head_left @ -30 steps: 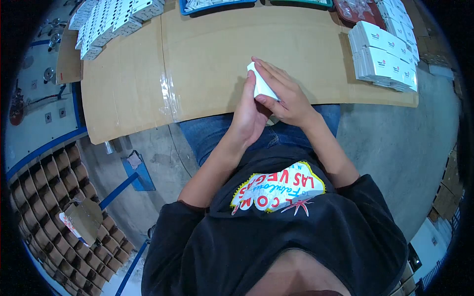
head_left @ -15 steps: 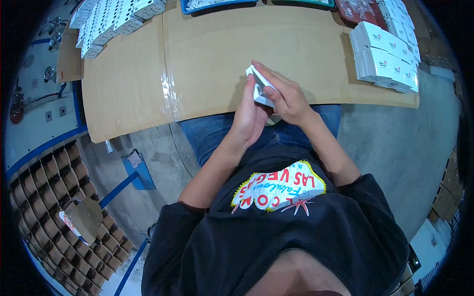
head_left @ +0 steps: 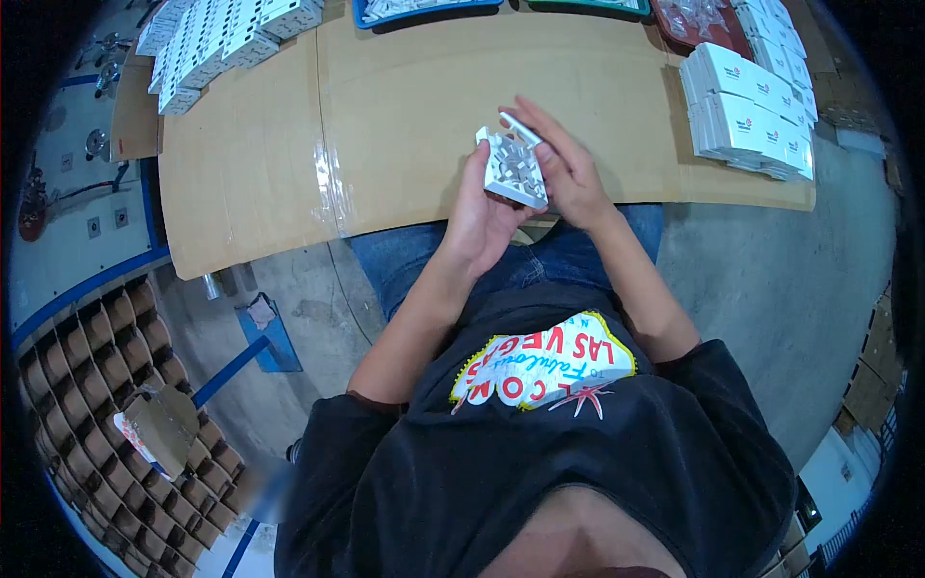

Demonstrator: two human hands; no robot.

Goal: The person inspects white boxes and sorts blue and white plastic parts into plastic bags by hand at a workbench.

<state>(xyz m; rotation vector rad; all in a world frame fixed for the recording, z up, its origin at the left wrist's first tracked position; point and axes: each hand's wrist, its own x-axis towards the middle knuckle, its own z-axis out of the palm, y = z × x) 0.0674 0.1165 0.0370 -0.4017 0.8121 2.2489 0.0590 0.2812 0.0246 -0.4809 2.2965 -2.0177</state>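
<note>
- Though probably light and stiff, keep white box (head_left: 518,198) level to avoid spilling small grey-and-white pieces (head_left: 515,171); best pinched by the sides.
- Gripped in left hand (head_left: 476,207), above the worktop's (head_left: 414,96) near edge, roughly mid-edge.
- Right hand (head_left: 575,191) against white lid (head_left: 521,129), can't tell if actually gripping.
- Open face pointing up; looks squarish from here, long axis tough to call.

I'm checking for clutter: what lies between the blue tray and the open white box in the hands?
Only bare cardboard lies between the blue tray and the white box, as the head view shows.
</note>
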